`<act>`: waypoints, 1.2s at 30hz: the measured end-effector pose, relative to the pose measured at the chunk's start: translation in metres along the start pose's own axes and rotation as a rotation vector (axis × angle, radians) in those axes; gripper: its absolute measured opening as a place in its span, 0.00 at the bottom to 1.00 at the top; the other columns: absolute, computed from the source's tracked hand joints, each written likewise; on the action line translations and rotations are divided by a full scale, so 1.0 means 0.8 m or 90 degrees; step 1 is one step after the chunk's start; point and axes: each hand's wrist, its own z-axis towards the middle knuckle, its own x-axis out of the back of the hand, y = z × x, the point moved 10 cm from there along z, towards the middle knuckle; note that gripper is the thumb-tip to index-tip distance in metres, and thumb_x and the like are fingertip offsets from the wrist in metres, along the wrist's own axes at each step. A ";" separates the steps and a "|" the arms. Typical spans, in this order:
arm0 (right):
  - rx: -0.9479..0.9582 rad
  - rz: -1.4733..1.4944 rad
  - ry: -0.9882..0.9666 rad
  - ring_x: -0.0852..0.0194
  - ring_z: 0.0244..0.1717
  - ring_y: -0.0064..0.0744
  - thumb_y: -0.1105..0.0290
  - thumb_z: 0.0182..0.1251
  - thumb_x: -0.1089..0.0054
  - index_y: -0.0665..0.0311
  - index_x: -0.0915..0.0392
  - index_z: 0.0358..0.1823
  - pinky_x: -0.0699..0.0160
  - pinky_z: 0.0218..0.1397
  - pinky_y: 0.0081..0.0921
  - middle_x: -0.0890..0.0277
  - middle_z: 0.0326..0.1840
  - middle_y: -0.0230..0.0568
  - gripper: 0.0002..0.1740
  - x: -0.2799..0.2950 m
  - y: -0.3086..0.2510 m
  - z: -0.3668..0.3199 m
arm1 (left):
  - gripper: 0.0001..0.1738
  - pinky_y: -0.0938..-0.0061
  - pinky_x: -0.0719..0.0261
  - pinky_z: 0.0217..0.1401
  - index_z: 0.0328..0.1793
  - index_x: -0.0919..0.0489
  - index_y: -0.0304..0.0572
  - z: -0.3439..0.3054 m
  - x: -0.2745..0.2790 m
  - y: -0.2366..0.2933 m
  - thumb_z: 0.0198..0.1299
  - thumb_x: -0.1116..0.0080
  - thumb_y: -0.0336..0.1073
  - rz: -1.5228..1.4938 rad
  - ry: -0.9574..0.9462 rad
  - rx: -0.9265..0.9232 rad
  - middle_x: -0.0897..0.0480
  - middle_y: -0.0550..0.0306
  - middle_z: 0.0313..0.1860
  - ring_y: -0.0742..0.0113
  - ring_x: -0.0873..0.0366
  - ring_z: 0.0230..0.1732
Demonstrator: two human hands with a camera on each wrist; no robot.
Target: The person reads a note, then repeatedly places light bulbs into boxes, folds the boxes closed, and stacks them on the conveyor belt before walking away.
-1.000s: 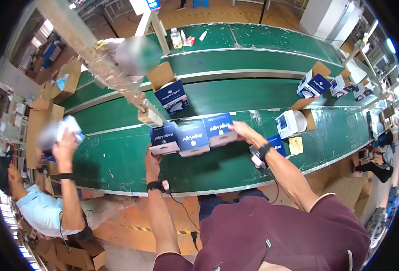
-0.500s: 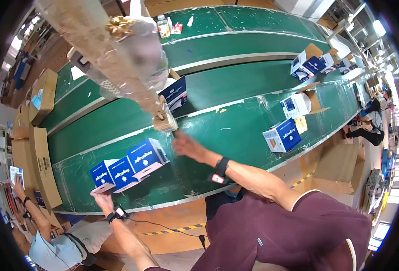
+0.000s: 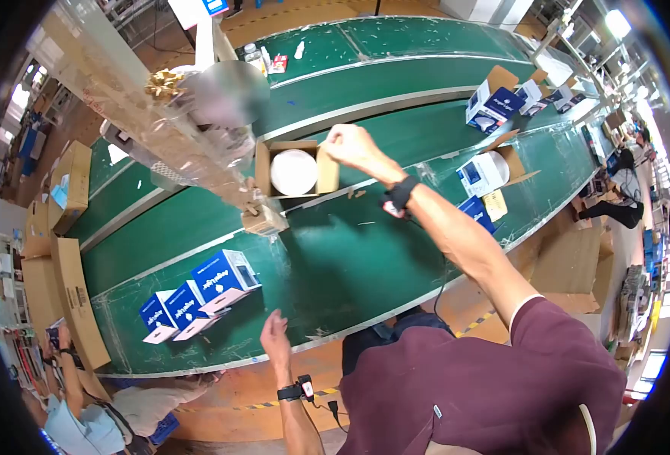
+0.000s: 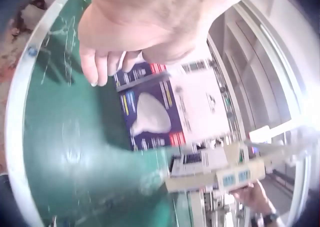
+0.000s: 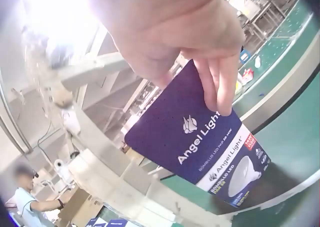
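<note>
My right hand (image 3: pixel 359 152) pinches the raised flap of an open blue and white light bulb box (image 5: pixel 200 137), thumb on one side and fingers on the printed side. A round white bulb face (image 3: pixel 292 173) shows inside the box's brown cardboard interior. My left hand (image 3: pixel 276 343) hovers over the green belt near its front edge, fingers loosely bent and nothing in them. To its left stand three closed blue bulb boxes (image 3: pixel 217 280) in a slanted row. Those boxes (image 4: pixel 150 112) appear just beyond the left fingers in the left wrist view.
A tape-wrapped post (image 3: pixel 145 106) with a wooden block (image 3: pixel 265 221) slants over the belt. More bulb boxes (image 3: pixel 494 106) stand at right, one open box (image 3: pixel 480 176) nearer. A large carton (image 3: pixel 77 296) and another person (image 3: pixel 85 428) are at left.
My left hand has pushed the three-box row left, then come away to the right. My right hand has left the row, reached back and taken the open box's flap, turning that box.
</note>
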 end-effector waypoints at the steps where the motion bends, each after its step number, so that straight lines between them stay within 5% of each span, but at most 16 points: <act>1: -0.017 0.010 -0.029 0.20 0.29 0.26 0.62 0.65 0.31 0.66 0.14 0.45 0.21 0.35 0.31 0.17 0.26 0.35 0.15 0.026 0.020 -0.012 | 0.25 0.67 0.16 0.63 0.73 0.22 0.29 -0.009 -0.038 0.024 0.78 0.42 0.41 0.047 -0.065 -0.062 0.15 0.45 0.66 0.57 0.14 0.59; 7: 0.076 0.009 -0.231 0.31 0.30 0.22 0.71 0.64 0.37 0.67 0.20 0.57 0.27 0.33 0.27 0.25 0.30 0.31 0.19 0.145 0.051 -0.072 | 0.50 0.58 0.23 0.74 0.89 0.46 0.37 -0.051 -0.188 0.228 0.66 0.30 0.33 0.226 -0.145 -0.303 0.35 0.35 0.84 0.42 0.24 0.75; 8: -0.012 0.024 -0.296 0.25 0.33 0.25 0.70 0.63 0.36 0.67 0.19 0.57 0.22 0.37 0.28 0.20 0.33 0.36 0.20 0.158 0.053 -0.087 | 0.52 0.56 0.27 0.76 0.89 0.46 0.38 -0.061 -0.208 0.269 0.63 0.27 0.32 0.260 -0.120 -0.397 0.36 0.35 0.84 0.41 0.29 0.78; 10: 0.073 -0.023 -0.358 0.19 0.38 0.31 0.69 0.63 0.36 0.67 0.18 0.58 0.18 0.43 0.32 0.16 0.38 0.41 0.22 0.153 0.065 -0.097 | 0.57 0.52 0.34 0.82 0.89 0.45 0.39 -0.090 -0.251 0.342 0.56 0.23 0.30 0.330 -0.074 -0.585 0.36 0.36 0.85 0.38 0.39 0.85; 13: 0.296 -0.069 -0.348 0.11 0.49 0.50 0.67 0.64 0.35 0.65 0.17 0.61 0.15 0.56 0.42 0.11 0.49 0.53 0.24 0.122 0.063 -0.120 | 0.62 0.52 0.36 0.83 0.89 0.44 0.44 -0.115 -0.330 0.366 0.47 0.19 0.29 0.516 -0.188 -0.657 0.40 0.41 0.87 0.35 0.44 0.86; 14: 0.291 -0.039 -0.362 0.12 0.51 0.50 0.66 0.65 0.34 0.64 0.17 0.63 0.15 0.56 0.42 0.11 0.49 0.53 0.24 0.110 0.058 -0.127 | 0.48 0.54 0.29 0.77 0.78 0.26 0.42 -0.131 -0.358 0.377 0.45 0.19 0.32 0.623 -0.207 -0.706 0.26 0.45 0.78 0.39 0.34 0.81; 17: 0.355 -0.045 -0.209 0.15 0.53 0.57 0.59 0.72 0.36 0.61 0.20 0.68 0.18 0.59 0.45 0.12 0.49 0.53 0.26 0.104 0.037 -0.144 | 0.30 0.56 0.24 0.69 0.60 0.13 0.40 -0.111 -0.392 0.326 0.47 0.20 0.32 0.796 -0.345 -0.519 0.13 0.50 0.62 0.44 0.24 0.71; 18: 0.407 -0.021 -0.134 0.16 0.53 0.57 0.56 0.74 0.36 0.61 0.21 0.69 0.18 0.59 0.45 0.13 0.50 0.54 0.27 0.119 0.019 -0.167 | 0.14 0.56 0.20 0.55 0.44 0.10 0.40 -0.125 -0.396 0.343 0.51 0.22 0.35 0.746 -0.272 -0.608 0.09 0.56 0.43 0.49 0.15 0.50; 19: 0.457 0.003 -0.057 0.17 0.53 0.58 0.53 0.75 0.37 0.62 0.21 0.69 0.19 0.60 0.45 0.14 0.52 0.54 0.28 0.143 -0.008 -0.194 | 0.13 0.56 0.19 0.53 0.44 0.10 0.40 -0.125 -0.396 0.342 0.52 0.23 0.36 0.700 -0.290 -0.561 0.10 0.53 0.41 0.48 0.14 0.47; 22: 0.453 0.052 -0.125 0.19 0.51 0.55 0.51 0.68 0.30 0.61 0.25 0.71 0.22 0.54 0.48 0.18 0.47 0.54 0.35 0.155 -0.011 -0.272 | 0.11 0.56 0.18 0.41 0.41 0.09 0.39 -0.130 -0.402 0.347 0.60 0.27 0.39 0.581 -0.315 -0.486 0.12 0.44 0.33 0.43 0.15 0.34; 25: 0.479 -0.104 -0.093 0.21 0.55 0.50 0.61 0.59 0.22 0.62 0.30 0.71 0.24 0.53 0.44 0.23 0.55 0.49 0.40 0.145 0.029 -0.350 | 0.14 0.58 0.20 0.40 0.41 0.10 0.38 -0.102 -0.421 0.338 0.62 0.29 0.43 0.605 -0.373 -0.270 0.13 0.40 0.34 0.43 0.16 0.34; 26: 0.387 -0.138 -0.126 0.22 0.57 0.49 0.67 0.56 0.21 0.62 0.29 0.65 0.25 0.54 0.43 0.26 0.57 0.46 0.36 0.135 0.053 -0.354 | 0.21 0.60 0.22 0.40 0.41 0.10 0.36 -0.096 -0.433 0.331 0.70 0.33 0.50 0.594 -0.418 -0.273 0.11 0.47 0.32 0.51 0.17 0.32; 29: 0.339 -0.188 -0.038 0.22 0.55 0.48 0.66 0.57 0.22 0.62 0.29 0.61 0.24 0.52 0.43 0.28 0.49 0.44 0.32 0.141 0.076 -0.352 | 0.29 0.63 0.21 0.42 0.45 0.09 0.36 -0.076 -0.453 0.279 0.76 0.40 0.59 0.364 -0.551 -0.030 0.10 0.56 0.36 0.63 0.17 0.35; 30: 0.354 -0.150 -0.033 0.20 0.52 0.49 0.65 0.57 0.23 0.62 0.29 0.52 0.22 0.48 0.45 0.29 0.47 0.44 0.26 0.146 0.073 -0.351 | 0.37 0.67 0.19 0.46 0.53 0.10 0.36 -0.100 -0.459 0.317 0.79 0.50 0.67 0.297 -0.544 -0.021 0.12 0.59 0.42 0.69 0.18 0.41; 31: 0.353 -0.143 -0.037 0.20 0.51 0.49 0.65 0.57 0.23 0.62 0.29 0.52 0.21 0.46 0.45 0.29 0.47 0.44 0.26 0.148 0.072 -0.350 | 0.39 0.69 0.17 0.53 0.60 0.13 0.34 -0.071 -0.454 0.260 0.80 0.55 0.67 0.182 -0.556 0.209 0.11 0.53 0.49 0.68 0.17 0.46; 36: 0.368 -0.164 -0.024 0.19 0.47 0.50 0.64 0.59 0.24 0.62 0.27 0.49 0.17 0.42 0.43 0.28 0.46 0.46 0.23 0.143 0.067 -0.347 | 0.25 0.70 0.17 0.58 0.62 0.14 0.33 -0.045 -0.483 0.248 0.81 0.48 0.49 0.148 -0.766 0.064 0.10 0.57 0.54 0.69 0.14 0.49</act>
